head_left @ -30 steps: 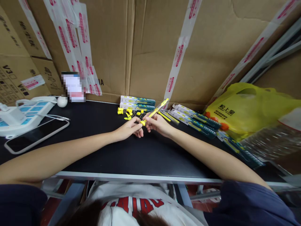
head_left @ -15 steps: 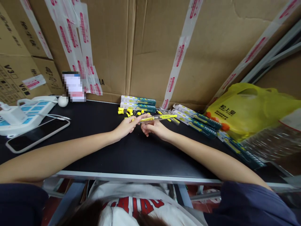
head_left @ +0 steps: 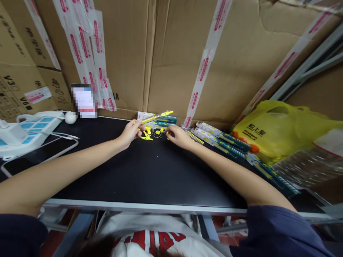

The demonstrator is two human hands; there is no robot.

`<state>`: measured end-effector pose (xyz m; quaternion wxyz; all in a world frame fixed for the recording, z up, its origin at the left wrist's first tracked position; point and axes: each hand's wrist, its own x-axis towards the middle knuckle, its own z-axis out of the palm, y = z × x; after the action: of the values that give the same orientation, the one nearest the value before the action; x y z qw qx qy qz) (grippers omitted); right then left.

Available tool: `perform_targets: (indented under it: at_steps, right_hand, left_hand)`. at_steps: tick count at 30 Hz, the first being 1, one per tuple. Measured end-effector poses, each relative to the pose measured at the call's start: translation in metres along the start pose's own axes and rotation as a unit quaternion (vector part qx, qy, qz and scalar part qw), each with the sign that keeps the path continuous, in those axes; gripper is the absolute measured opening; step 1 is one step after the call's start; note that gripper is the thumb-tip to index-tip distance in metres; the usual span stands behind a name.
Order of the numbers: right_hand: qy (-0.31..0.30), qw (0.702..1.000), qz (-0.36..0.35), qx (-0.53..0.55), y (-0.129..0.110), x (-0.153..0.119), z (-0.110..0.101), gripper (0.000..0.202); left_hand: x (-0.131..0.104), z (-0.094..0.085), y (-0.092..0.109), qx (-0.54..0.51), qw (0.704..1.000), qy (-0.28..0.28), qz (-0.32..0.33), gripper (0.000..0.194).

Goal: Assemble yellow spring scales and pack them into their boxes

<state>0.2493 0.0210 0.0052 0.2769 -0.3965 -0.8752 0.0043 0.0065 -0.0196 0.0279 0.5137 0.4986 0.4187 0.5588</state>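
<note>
My left hand (head_left: 130, 133) is closed around one end of a clear tubular spring scale (head_left: 155, 117) with yellow parts. The scale tilts up to the right, its yellow tip raised in front of the boxes at the back. My right hand (head_left: 180, 136) is at the right of the loose parts on the black table, fingers curled down and pinched at a small yellow part (head_left: 168, 135). Between the hands lie several yellow plastic pieces (head_left: 147, 136) and thin wire hooks (head_left: 157, 135).
Printed boxes (head_left: 171, 120) lie at the back; more boxes (head_left: 222, 141) lie to the right beside springs and rods (head_left: 194, 135). A yellow plastic bag (head_left: 278, 128) stands far right. Left are a power strip (head_left: 34, 128), a phone (head_left: 40, 151) and a propped phone (head_left: 85, 101). Cardboard (head_left: 177, 57) walls the back.
The hands have separated. My left hand has moved left with the spring scale, tilting it upward; my right hand has let go of it and moved to the small yellow parts.
</note>
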Motion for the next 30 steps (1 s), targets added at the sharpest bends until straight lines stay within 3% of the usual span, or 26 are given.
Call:
perform_targets:
  at_steps: [6,10,16,21,23,25,27,30]
  right_hand:
    - [-0.037,0.995,0.006,-0.097,-0.011,0.048,0.030,0.023]
    - [-0.057,0.995,0.042,-0.066,-0.015,0.068,0.046,0.011]
    - [-0.040,0.998,0.054,0.007,-0.009,0.073,0.042,0.004]
    - [-0.007,0.988,0.104,0.110,0.004,0.045,0.018,0.008]
    - [0.021,0.936,0.165,0.309,0.006,0.020,0.009,0.020]
    - [0.021,0.887,0.185,0.423,0.005,-0.006,0.001,0.030]
    - [0.021,0.857,0.203,0.472,0.000,-0.028,-0.005,0.033]
    - [0.027,0.837,0.212,0.503,-0.010,-0.043,-0.010,0.029]
  left_hand:
    - [0.003,-0.002,-0.001,-0.033,0.999,0.017,-0.005,0.023]
    - [0.004,-0.003,-0.003,-0.024,0.999,0.025,0.004,0.023]
    - [0.004,-0.004,-0.002,-0.007,1.000,0.022,0.014,0.024]
    - [0.008,-0.008,-0.003,0.012,1.000,0.016,0.021,0.025]
    - [0.010,-0.009,-0.006,0.034,0.999,0.017,0.020,0.024]
    - [0.009,-0.012,-0.010,0.061,0.998,0.017,0.019,0.024]
    - [0.007,-0.015,-0.013,0.092,0.996,0.010,0.019,0.024]
    - [0.002,-0.020,-0.016,0.127,0.992,-0.003,0.020,0.024]
